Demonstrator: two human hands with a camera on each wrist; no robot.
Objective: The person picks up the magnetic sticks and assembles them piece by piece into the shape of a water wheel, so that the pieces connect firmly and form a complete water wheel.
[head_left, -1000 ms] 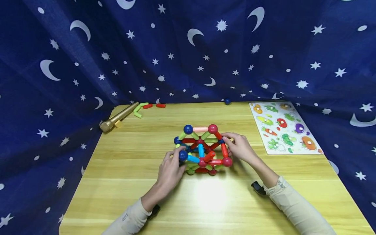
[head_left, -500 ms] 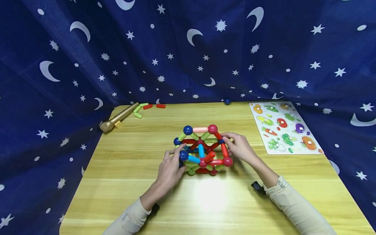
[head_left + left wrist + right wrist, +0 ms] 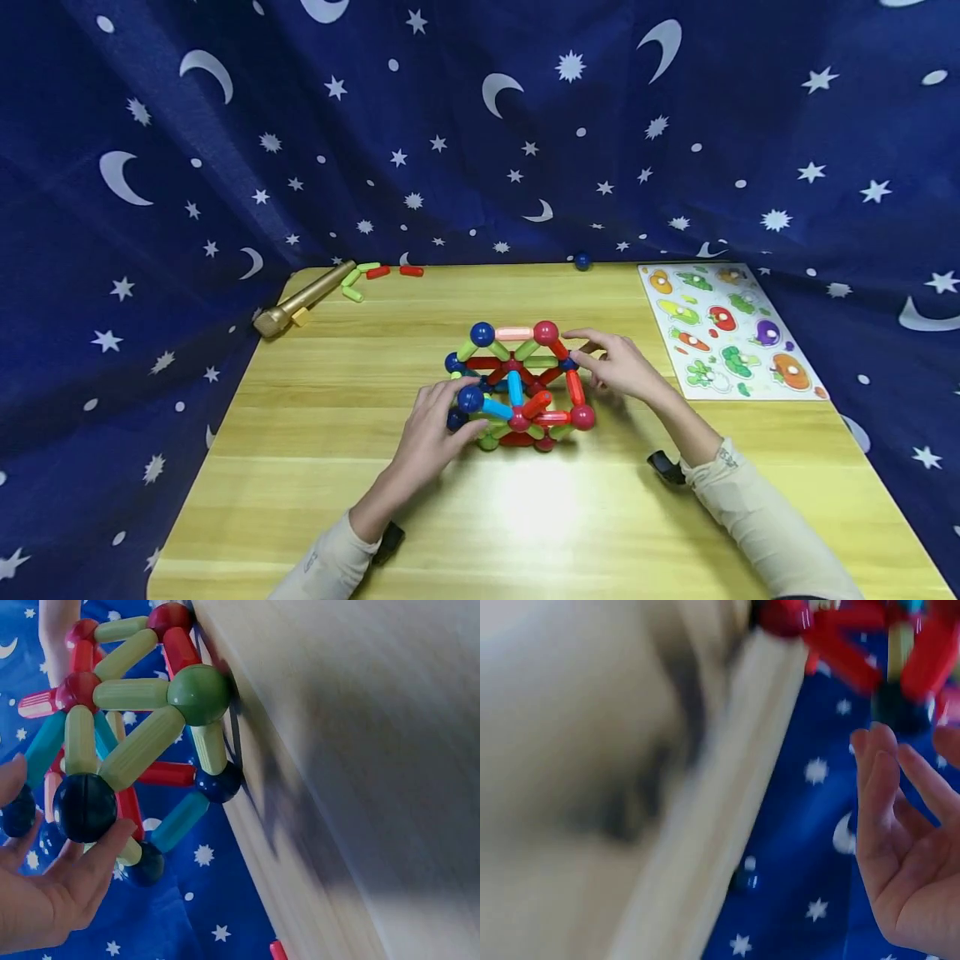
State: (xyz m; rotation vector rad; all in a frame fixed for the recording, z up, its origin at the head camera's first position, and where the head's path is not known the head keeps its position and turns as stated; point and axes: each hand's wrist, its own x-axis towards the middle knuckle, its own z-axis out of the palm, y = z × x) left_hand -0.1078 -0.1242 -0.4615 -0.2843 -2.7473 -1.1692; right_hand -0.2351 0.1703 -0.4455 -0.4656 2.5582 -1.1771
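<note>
A magnetic stick-and-ball structure [image 3: 553, 417] stands mid-table, made of red, green, blue and pink rods joined by coloured balls. At its left side, my left hand [image 3: 429, 429] has fingers and thumb spread around the near blue ball [image 3: 470, 399]. In the left wrist view, fingertips rest right at a dark blue ball [image 3: 85, 808], near a green ball [image 3: 199, 694]. My right hand [image 3: 624, 367] is at the right side with loosely bent fingers, fingertips beside a blue ball [image 3: 568, 363]. The right wrist view shows those fingertips [image 3: 883, 739] just under a dark ball [image 3: 901, 709].
A golden toy microphone [image 3: 303, 298] lies at the back left, beside loose green rods [image 3: 351, 278] and red rods [image 3: 411, 271]. One blue ball [image 3: 582, 262] sits at the back edge. A vegetable puzzle board [image 3: 678, 315] lies at the right. Star-patterned cloth [image 3: 450, 125] hangs behind.
Both hands have loosened from the structure: the left fingers and thumb spread wider, and the right fingertips have drawn slightly off the blue ball. The structure stays in nearly the same place.
</note>
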